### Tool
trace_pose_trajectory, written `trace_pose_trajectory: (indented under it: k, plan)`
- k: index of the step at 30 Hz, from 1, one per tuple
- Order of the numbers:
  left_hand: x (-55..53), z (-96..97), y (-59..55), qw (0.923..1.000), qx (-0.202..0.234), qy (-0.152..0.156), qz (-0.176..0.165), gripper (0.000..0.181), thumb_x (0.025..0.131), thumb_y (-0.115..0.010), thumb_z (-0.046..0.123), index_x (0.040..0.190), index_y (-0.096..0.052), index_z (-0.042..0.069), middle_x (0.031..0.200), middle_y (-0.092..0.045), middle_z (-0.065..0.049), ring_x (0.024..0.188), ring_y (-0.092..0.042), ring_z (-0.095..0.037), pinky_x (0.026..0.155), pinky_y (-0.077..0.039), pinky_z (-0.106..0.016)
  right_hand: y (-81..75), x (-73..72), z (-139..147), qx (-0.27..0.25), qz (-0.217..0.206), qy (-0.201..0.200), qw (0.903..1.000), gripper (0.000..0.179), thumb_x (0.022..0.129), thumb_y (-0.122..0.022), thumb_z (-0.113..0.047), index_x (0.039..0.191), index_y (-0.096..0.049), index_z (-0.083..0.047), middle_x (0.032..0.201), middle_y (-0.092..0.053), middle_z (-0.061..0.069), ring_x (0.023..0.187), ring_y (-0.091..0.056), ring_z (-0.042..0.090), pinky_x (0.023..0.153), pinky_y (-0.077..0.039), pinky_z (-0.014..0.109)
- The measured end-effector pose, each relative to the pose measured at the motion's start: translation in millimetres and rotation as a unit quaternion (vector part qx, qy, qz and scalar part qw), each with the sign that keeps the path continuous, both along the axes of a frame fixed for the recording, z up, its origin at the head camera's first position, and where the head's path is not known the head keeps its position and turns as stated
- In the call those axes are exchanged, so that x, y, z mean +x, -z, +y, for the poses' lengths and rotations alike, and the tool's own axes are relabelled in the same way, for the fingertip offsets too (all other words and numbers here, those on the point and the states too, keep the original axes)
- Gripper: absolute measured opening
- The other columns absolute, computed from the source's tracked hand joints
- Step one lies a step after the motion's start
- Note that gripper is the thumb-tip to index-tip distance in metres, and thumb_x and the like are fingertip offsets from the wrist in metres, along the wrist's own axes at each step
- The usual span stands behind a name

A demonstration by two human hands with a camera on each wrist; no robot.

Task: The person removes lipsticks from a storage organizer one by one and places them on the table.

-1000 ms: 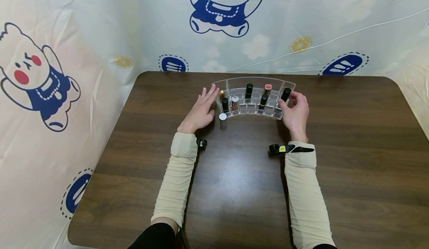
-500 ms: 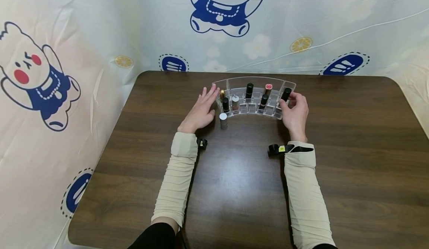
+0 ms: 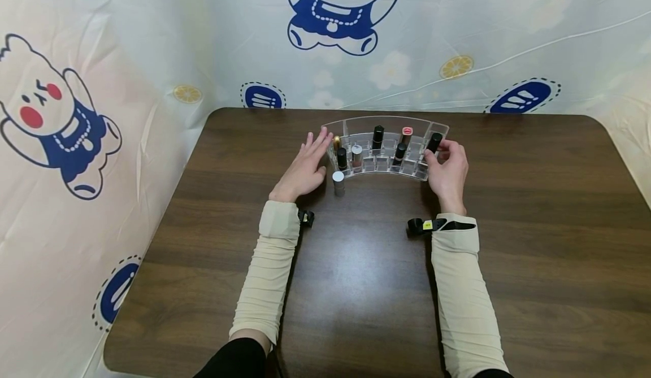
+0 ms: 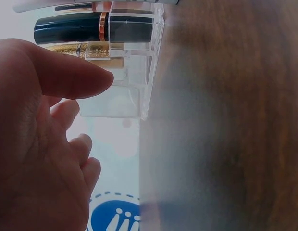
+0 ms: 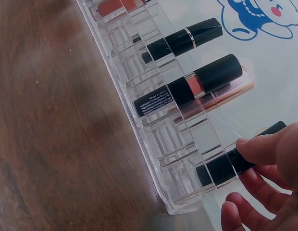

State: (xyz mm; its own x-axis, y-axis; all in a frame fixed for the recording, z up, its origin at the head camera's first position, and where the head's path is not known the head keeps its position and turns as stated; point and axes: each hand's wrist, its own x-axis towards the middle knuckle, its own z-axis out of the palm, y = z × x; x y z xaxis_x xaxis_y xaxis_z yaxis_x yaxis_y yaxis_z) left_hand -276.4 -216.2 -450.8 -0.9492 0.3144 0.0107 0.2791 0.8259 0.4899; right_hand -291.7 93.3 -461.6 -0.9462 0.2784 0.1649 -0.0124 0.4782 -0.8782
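A clear curved lipstick organizer point(image 3: 382, 165) stands near the table's far edge, several lipsticks upright in its slots. My left hand point(image 3: 304, 169) lies at its left end, fingers extended, fingertips at the side wall; in the left wrist view the thumb is beside a gold-flecked tube point(image 4: 98, 50) and a black lipstick point(image 4: 69, 28). My right hand point(image 3: 448, 169) is at the right end. Its thumb and index finger pinch a black lipstick point(image 5: 221, 167) that sits in an end slot. The fingertips behind that lipstick are partly hidden.
A silver tube with a white top point(image 3: 338, 185) stands at the organizer's front left corner. Other lipsticks include a black one point(image 3: 378, 137) and a pink-topped one point(image 3: 406, 135). A printed curtain point(image 3: 407, 84) hangs behind the brown wooden table point(image 3: 366, 287).
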Motion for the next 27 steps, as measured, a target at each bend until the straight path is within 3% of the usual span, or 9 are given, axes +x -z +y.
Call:
trace_pose_trajectory:
  k: [19,27]
  plan:
    - [-0.8,-0.2,0.2,1.0000,0.002,-0.002,-0.003,0.076,0.093,-0.046,0.006,0.157,-0.007,0.022,0.164,0.005,0.005,0.150,0.011,-0.023,0.123,-0.002,-0.047,-8.2,1.8,-0.3,-0.010,0.006,0.011,0.9999,0.034,0.093,-0.063,-0.019,0.121,-0.058,-0.001,0.119,-0.057,0.016,0.109,-0.053,0.032,0.091,-0.040,0.036]
    - [-0.4,-0.9,1.0,1.0000,0.003,-0.002,-0.002,0.076,0.093,-0.045,0.007,0.157,-0.007,0.023,0.164,0.004,0.004,0.151,0.011,-0.024,0.123,-0.003,-0.048,-15.4,4.0,-0.4,-0.037,0.022,0.030,0.9986,0.034,0.092,-0.065,-0.021,0.118,-0.059,-0.001,0.115,-0.062,0.014,0.100,-0.058,0.026,0.078,-0.040,0.020]
